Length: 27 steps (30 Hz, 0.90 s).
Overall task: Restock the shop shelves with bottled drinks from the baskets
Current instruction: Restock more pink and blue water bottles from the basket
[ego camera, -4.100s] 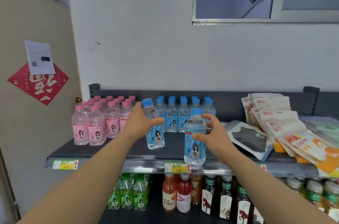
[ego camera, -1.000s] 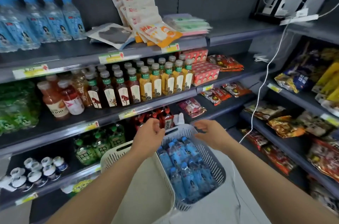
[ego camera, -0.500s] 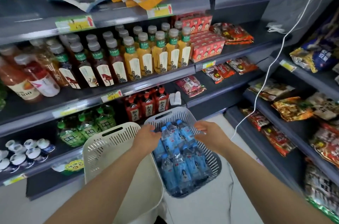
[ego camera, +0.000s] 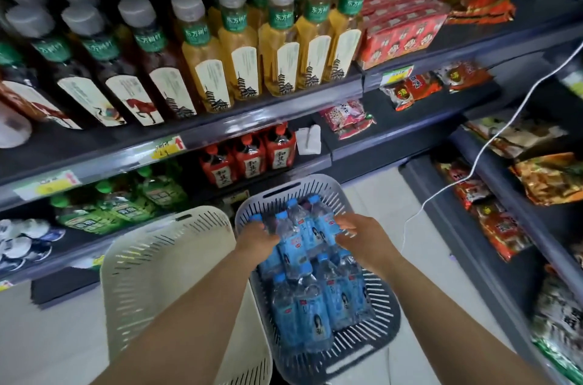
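Blue-capped, blue-labelled bottles point(ego camera: 315, 315) fill a grey basket point(ego camera: 383, 321); both hands point(ego camera: 255, 238) point(ego camera: 359, 239) grip bottles.

The pale floor point(ego camera: 375, 195) carries a grey slotted basket point(ego camera: 386, 318) and, just beside it, a cream basket point(ego camera: 157, 261). On the dark shelf point(ego camera: 252, 115) stand rows of tea bottles point(ego camera: 239, 47). The shelf under it holds red-labelled bottles point(ego camera: 249, 162).

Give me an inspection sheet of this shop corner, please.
Surface: pale tiled floor under both baskets.
Job's things: grey slotted plastic basket holding blue-capped clear water bottles; cream slotted plastic basket beside it.
Clutter: white folded paper on dark metal shelves.
Grippers: right hand grips one bottle; left hand among caps, grip unclear.
Cables: white cable hangs across right shelves.
Surroundings: grey-capped tea bottles, snack packets.
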Available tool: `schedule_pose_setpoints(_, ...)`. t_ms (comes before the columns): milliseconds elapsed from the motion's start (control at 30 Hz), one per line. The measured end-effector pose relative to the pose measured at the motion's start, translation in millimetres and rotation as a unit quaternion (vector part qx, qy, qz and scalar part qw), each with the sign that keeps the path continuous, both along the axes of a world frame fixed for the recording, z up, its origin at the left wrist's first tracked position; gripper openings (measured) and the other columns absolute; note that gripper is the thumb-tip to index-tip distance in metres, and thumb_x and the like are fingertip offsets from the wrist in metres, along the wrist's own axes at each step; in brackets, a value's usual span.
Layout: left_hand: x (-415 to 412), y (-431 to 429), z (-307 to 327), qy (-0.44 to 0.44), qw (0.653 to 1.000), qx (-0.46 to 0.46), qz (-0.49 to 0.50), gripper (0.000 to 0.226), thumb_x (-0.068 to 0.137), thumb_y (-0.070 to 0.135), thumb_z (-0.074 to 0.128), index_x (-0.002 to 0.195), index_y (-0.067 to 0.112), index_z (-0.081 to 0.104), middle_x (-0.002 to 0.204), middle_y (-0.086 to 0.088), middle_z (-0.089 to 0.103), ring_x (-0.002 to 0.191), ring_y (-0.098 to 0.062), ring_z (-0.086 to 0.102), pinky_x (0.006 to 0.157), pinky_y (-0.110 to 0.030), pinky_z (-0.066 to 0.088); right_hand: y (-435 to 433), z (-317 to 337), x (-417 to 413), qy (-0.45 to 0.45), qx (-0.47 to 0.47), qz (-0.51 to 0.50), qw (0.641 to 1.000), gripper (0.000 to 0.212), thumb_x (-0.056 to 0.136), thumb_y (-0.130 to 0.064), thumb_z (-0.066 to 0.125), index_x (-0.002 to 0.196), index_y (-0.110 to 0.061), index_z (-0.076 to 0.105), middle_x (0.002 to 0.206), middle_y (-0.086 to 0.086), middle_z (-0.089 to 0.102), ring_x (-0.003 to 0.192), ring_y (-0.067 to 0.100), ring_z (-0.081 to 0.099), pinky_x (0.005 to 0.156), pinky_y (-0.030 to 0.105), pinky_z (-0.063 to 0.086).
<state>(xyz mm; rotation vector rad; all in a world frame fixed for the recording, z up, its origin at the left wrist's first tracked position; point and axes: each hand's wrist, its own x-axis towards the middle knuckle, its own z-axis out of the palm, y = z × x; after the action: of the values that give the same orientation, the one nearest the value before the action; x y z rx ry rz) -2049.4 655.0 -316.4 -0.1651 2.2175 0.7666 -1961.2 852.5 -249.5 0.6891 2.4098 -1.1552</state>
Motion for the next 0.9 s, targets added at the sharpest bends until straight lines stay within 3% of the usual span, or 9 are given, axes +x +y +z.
schedule_pose_setpoints(33,-2.7,3.0,-10.9,-0.02,0.999,-0.019,-0.025,0.041,0.093,0.035,0.055,0.121,0.005,0.052,0.106,-0.01,0.058,0.092,-0.023,0.057,0.065,-0.026,0.037,2.3,-6.8,-2.5,-0.006,-0.005,-0.003,1.0,0.041,0.09,-0.007,0.06,0.13,-0.01,0.055,0.134,0.007,0.056,0.12,0.02,0.055,0.099,0.023,0.04)
schedule_pose_setpoints(67,-4.3,5.3,-20.0,-0.029,0.998,-0.035,-0.04,0.054,0.093,0.039,0.055,0.133,0.004,0.044,0.118,-0.01,0.056,0.103,-0.025,0.057,0.071,-0.025,0.04,4.5,-13.4,-5.3,-0.012,-0.01,-0.004,1.0,0.041,0.09,-0.007,0.06,0.131,-0.01,0.055,0.135,0.007,0.056,0.12,0.02,0.055,0.098,0.023,0.04)
schedule_pose_setpoints(233,-8.3,21.6,-53.7,-0.067,0.998,-0.013,-0.017,0.077,0.09,0.036,0.062,0.148,0.006,0.022,0.149,-0.012,0.036,0.126,-0.029,0.048,0.094,-0.031,0.043,15.7,-44.4,-24.7,-0.025,-0.03,0.011,0.999,0.04,0.089,-0.007,0.061,0.129,-0.01,0.056,0.133,0.008,0.057,0.119,0.019,0.055,0.103,0.028,0.04)
schedule_pose_setpoints(400,-9.7,37.2,-76.0,-0.088,0.996,-0.002,-0.009,0.078,0.089,0.037,0.063,0.149,0.01,0.02,0.148,-0.01,0.036,0.129,-0.027,0.044,0.094,-0.027,0.038,23.7,-71.3,-42.1,-0.014,-0.047,0.027,0.998,0.038,0.087,-0.003,0.061,0.125,-0.008,0.06,0.127,0.007,0.061,0.116,0.019,0.057,0.104,0.035,0.043)
schedule_pose_setpoints(500,-7.4,42.2,-76.3,-0.045,0.998,-0.032,-0.021,0.065,0.085,0.034,0.069,0.135,0.004,0.041,0.127,-0.011,0.052,0.112,-0.023,0.053,0.086,-0.031,0.043,26.5,-84.3,-45.0,-0.012,-0.067,0.03,0.997,0.035,0.087,-0.001,0.061,0.121,-0.008,0.062,0.12,0.004,0.063,0.114,0.019,0.057,0.101,0.03,0.044)
schedule_pose_setpoints(600,-2.1,39.4,-69.4,0.0,1.0,0.011,0.006,0.047,0.083,0.025,0.072,0.118,0.004,0.05,0.112,-0.007,0.056,0.103,-0.021,0.056,0.077,-0.028,0.042,24.7,-94.6,-47.1,-0.019,-0.091,0.026,0.995,0.035,0.087,0.001,0.062,0.12,-0.007,0.062,0.114,0.002,0.061,0.109,0.016,0.056,0.093,0.021,0.04)
schedule_pose_setpoints(667,2.1,32.4,-58.5,0.024,0.999,0.022,0.042,0.052,0.082,0.025,0.073,0.121,0.005,0.045,0.113,-0.004,0.05,0.099,-0.017,0.051,0.075,-0.025,0.039,21.6,-100.2,-51.5,-0.019,-0.089,0.03,0.995,0.037,0.086,0.001,0.063,0.123,-0.005,0.06,0.121,0.006,0.06,0.105,0.014,0.054,0.089,0.017,0.038)
schedule_pose_setpoints(767,5.6,20.5,-37.5,0.06,0.994,0.006,0.096,0.059,0.081,0.031,0.073,0.125,0.007,0.041,0.127,-0.013,0.041,0.097,-0.023,0.05,0.08,-0.029,0.042,14.9,-106.3,-63.9,-0.017,-0.07,0.057,0.996,0.039,0.087,-0.001,0.063,0.125,-0.006,0.057,0.121,0.008,0.059,0.098,0.016,0.055,0.075,0.009,0.04)
schedule_pose_setpoints(900,9.9,5.0,-5.0,0.182,0.972,0.031,0.148,0.059,0.076,0.033,0.076,0.124,0.015,0.046,0.116,-0.004,0.057,0.101,-0.024,0.058,0.083,-0.035,0.049,2.2,-120.8,-87.8,0.003,0.021,0.163,0.986,0.041,0.085,-0.012,0.066,0.124,-0.004,0.057,0.121,0.013,0.061,0.11,0.028,0.058,0.091,0.026,0.045)
